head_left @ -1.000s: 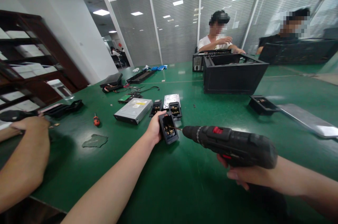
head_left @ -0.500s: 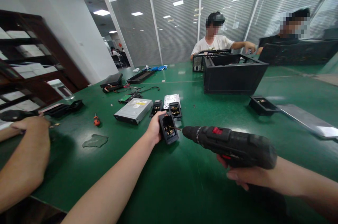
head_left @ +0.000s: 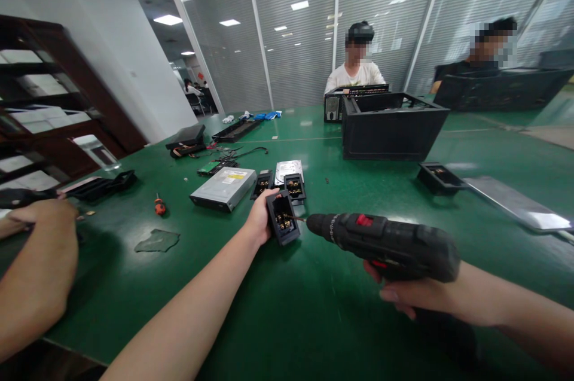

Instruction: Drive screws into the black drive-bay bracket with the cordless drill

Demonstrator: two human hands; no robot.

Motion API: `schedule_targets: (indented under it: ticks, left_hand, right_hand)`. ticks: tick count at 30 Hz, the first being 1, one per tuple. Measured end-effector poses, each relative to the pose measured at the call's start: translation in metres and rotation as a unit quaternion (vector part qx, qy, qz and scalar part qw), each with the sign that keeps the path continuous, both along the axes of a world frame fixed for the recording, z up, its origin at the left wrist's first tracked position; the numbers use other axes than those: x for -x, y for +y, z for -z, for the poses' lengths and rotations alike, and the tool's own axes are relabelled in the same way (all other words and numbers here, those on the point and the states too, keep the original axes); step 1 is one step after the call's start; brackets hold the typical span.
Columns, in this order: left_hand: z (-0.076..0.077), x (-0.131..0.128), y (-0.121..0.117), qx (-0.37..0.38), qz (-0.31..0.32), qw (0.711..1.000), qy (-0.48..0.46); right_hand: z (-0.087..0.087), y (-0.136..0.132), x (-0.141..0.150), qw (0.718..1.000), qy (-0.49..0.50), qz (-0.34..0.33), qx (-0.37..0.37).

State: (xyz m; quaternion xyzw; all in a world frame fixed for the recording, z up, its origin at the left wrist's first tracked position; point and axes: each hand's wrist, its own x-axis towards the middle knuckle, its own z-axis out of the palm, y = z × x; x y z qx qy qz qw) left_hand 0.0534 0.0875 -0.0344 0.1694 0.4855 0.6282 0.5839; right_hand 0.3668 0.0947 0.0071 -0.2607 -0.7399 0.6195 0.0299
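Observation:
My left hand is wrapped round a small black plastic box, tilted up from the table, with brass-coloured metal parts inside its open face. A black and red cordless drill lies sideways in the grip of my right hand. Its thin bit points left and reaches into the box's opening; I cannot tell exactly what the tip touches. Behind my left hand are two similar black boxes and a hard drive. A silver optical drive lies to their left.
On the green table lie an orange screwdriver, a dark flat scrap and cables. Another black box sits right, beside a metal plate. Computer cases stand at the back. A co-worker's arm is at left.
The drill bit has shifted slightly inside the box while both my hands keep their grips. The view has turned a little. The co-worker opposite has drawn back an outstretched arm.

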Motion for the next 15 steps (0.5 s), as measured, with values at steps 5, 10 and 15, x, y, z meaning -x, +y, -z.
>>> schedule_targets:
  ticks: [5,10,15]
  left_hand:
    - [-0.0034,-0.0026,-0.0006,0.000,-0.009,1.000,0.001]
    - [0.0011,-0.0006,0.0007,-0.009,0.000,1.000,0.002]
    - [0.0001,-0.0006,0.0005,-0.003,0.001,1.000,-0.001]
  right_hand:
    - [0.0026,0.0007,0.0011,0.999,0.024,-0.003,0.020]
    - [0.0046,-0.0001,-0.0006,1.000,0.022,0.001,0.022]
    - [0.0053,0.0014,-0.0009,1.000,0.018,0.005,0.023]
